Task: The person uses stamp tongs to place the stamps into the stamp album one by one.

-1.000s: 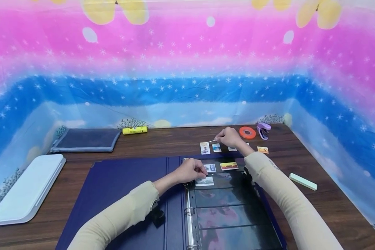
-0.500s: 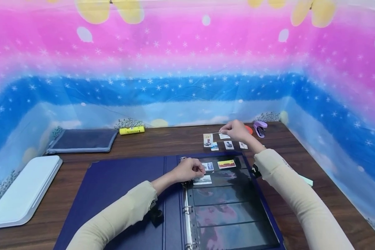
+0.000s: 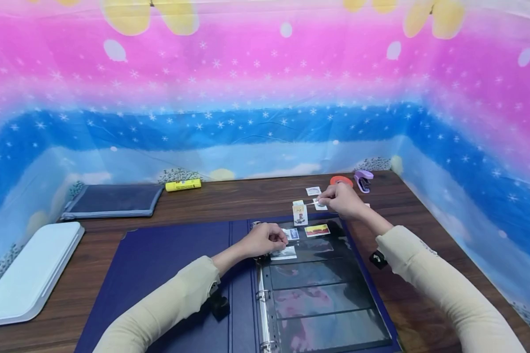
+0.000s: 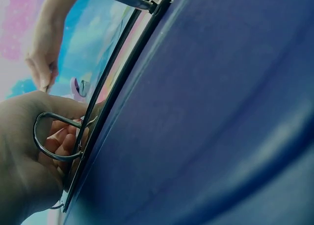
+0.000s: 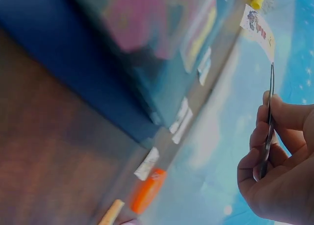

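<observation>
My right hand (image 3: 342,199) holds slim metal tweezers (image 5: 269,122), whose tips grip a stamp (image 5: 257,31) with a small figure on pale paper. In the head view that stamp hangs upright just over the top edge of the open navy stamp album (image 3: 181,264). My left hand (image 3: 265,239) is at the upper left of the black pocket page (image 3: 322,274), thumb and forefinger pinching the clear pocket edge beside a binder ring (image 4: 56,137). A yellow-red stamp (image 3: 317,230) and a bluish stamp (image 3: 292,234) sit in the top row; a grey stamp (image 3: 284,253) lies below.
Several loose stamps (image 3: 312,191) lie behind the album. Orange tape (image 3: 341,181) and a purple stapler (image 3: 363,181) stand at the back right. A yellow glue stick (image 3: 183,185), a dark mesh pouch (image 3: 112,201) and a white case (image 3: 33,274) are to the left.
The right hand has lifted the stamp off the table with the tweezers and brought it toward the album's top edge. The left hand has stayed at the page.
</observation>
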The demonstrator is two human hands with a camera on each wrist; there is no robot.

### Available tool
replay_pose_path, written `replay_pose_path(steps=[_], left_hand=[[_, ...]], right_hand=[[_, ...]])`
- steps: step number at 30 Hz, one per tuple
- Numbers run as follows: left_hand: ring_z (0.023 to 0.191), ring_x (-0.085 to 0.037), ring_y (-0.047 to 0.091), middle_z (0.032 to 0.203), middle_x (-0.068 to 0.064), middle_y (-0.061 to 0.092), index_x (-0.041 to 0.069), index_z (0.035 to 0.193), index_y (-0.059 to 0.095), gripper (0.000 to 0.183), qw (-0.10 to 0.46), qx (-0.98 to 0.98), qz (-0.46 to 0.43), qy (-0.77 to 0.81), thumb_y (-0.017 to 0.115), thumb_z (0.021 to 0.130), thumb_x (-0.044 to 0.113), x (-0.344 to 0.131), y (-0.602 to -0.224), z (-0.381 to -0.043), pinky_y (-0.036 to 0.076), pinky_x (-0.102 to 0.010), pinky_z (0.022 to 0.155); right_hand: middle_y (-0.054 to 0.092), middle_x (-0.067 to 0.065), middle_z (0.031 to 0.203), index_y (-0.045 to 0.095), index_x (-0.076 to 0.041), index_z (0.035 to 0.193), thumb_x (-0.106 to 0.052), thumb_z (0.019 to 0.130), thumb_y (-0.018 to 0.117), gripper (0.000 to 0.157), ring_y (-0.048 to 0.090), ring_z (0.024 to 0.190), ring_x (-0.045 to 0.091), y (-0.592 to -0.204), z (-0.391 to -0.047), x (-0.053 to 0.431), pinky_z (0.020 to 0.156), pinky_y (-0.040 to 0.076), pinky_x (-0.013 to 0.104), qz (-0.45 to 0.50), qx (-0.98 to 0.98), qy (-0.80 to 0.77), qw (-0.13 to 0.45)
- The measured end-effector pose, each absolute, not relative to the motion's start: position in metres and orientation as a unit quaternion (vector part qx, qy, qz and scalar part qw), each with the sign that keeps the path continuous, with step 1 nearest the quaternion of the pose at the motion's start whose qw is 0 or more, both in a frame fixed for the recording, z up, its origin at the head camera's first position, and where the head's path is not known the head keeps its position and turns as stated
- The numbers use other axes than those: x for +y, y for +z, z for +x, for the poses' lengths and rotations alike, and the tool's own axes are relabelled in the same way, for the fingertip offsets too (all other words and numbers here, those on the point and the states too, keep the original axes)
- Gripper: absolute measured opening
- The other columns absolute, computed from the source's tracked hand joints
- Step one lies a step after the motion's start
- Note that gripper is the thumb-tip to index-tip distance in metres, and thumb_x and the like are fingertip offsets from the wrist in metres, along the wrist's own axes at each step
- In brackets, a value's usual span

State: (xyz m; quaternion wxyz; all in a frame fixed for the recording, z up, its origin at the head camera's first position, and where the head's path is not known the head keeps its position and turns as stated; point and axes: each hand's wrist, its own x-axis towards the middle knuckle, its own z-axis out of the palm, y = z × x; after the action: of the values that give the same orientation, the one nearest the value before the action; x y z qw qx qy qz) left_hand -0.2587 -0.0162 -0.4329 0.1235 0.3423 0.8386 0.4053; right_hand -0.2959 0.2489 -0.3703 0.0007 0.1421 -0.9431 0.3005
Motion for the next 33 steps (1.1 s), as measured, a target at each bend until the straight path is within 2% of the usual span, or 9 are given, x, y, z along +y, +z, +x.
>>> replay_pose_path(steps=[5, 10, 12, 17, 23, 29, 33], left_hand=[[0.065, -0.006, 0.047, 0.089, -0.006, 0.061, 0.005, 0.09, 0.068, 0.007, 0.132, 0.837, 0.337, 0.411, 0.063, 0.087, 0.01, -0.016, -0.431, -0.257, 0.042, -0.018, 0.062], [0.064, -0.007, 0.047, 0.089, -0.007, 0.06, 0.006, 0.09, 0.068, 0.007, 0.137, 0.835, 0.334, 0.415, 0.063, 0.088, 0.01, -0.017, -0.431, -0.257, 0.041, -0.018, 0.061], [0.063, -0.007, 0.047, 0.089, -0.007, 0.06, 0.006, 0.09, 0.068, 0.007, 0.138, 0.834, 0.336, 0.415, 0.063, 0.088, 0.01, -0.017, -0.431, -0.257, 0.041, -0.018, 0.061], [0.062, -0.007, 0.046, 0.088, -0.007, 0.06, 0.005, 0.09, 0.068, 0.007, 0.135, 0.826, 0.345, 0.424, 0.063, 0.087, 0.009, -0.017, -0.43, -0.257, 0.042, -0.02, 0.061], [0.061, -0.005, 0.046, 0.082, -0.002, 0.058, 0.005, 0.088, 0.067, 0.008, 0.116, 0.809, 0.375, 0.437, 0.063, 0.088, 0.011, -0.019, -0.43, -0.256, 0.043, -0.02, 0.06], [0.062, -0.007, 0.045, 0.086, -0.007, 0.059, 0.005, 0.09, 0.068, 0.008, 0.127, 0.821, 0.356, 0.427, 0.063, 0.088, 0.009, -0.017, -0.431, -0.257, 0.041, -0.02, 0.061], [0.061, -0.007, 0.045, 0.086, -0.007, 0.059, 0.005, 0.09, 0.068, 0.007, 0.128, 0.825, 0.353, 0.422, 0.063, 0.088, 0.01, -0.017, -0.431, -0.258, 0.04, -0.019, 0.06]], right_hand=[[0.069, 0.016, 0.095, 0.073, -0.001, 0.098, -0.012, 0.088, 0.062, 0.018, 0.058, 0.071, 0.016, -0.382, -0.284, 0.256, 0.063, 0.041, 0.027, 0.132, -0.944, 0.303, -0.02], [0.069, 0.014, 0.095, 0.074, -0.004, 0.096, -0.013, 0.088, 0.063, 0.017, 0.063, 0.087, 0.026, -0.391, -0.273, 0.259, 0.071, 0.046, 0.033, 0.124, -0.943, 0.307, -0.034], [0.07, 0.012, 0.094, 0.074, -0.005, 0.094, -0.013, 0.087, 0.063, 0.016, 0.064, 0.09, 0.026, -0.393, -0.269, 0.259, 0.073, 0.047, 0.032, 0.126, -0.944, 0.303, -0.035], [0.069, 0.011, 0.089, 0.074, -0.004, 0.093, -0.012, 0.087, 0.063, 0.015, 0.063, 0.08, 0.018, -0.398, -0.262, 0.258, 0.068, 0.044, 0.028, 0.141, -0.943, 0.3, -0.039], [0.071, 0.008, 0.087, 0.076, -0.008, 0.089, -0.014, 0.086, 0.065, 0.013, 0.064, 0.083, 0.017, -0.403, -0.258, 0.256, 0.069, 0.044, 0.026, 0.14, -0.946, 0.29, -0.042], [0.07, 0.006, 0.086, 0.076, -0.008, 0.088, -0.013, 0.086, 0.065, 0.012, 0.064, 0.082, 0.017, -0.406, -0.256, 0.255, 0.071, 0.046, 0.029, 0.148, -0.944, 0.291, -0.043], [0.069, 0.006, 0.084, 0.076, -0.008, 0.089, -0.012, 0.086, 0.064, 0.013, 0.062, 0.076, 0.013, -0.407, -0.257, 0.254, 0.068, 0.045, 0.028, 0.164, -0.942, 0.29, -0.042]])
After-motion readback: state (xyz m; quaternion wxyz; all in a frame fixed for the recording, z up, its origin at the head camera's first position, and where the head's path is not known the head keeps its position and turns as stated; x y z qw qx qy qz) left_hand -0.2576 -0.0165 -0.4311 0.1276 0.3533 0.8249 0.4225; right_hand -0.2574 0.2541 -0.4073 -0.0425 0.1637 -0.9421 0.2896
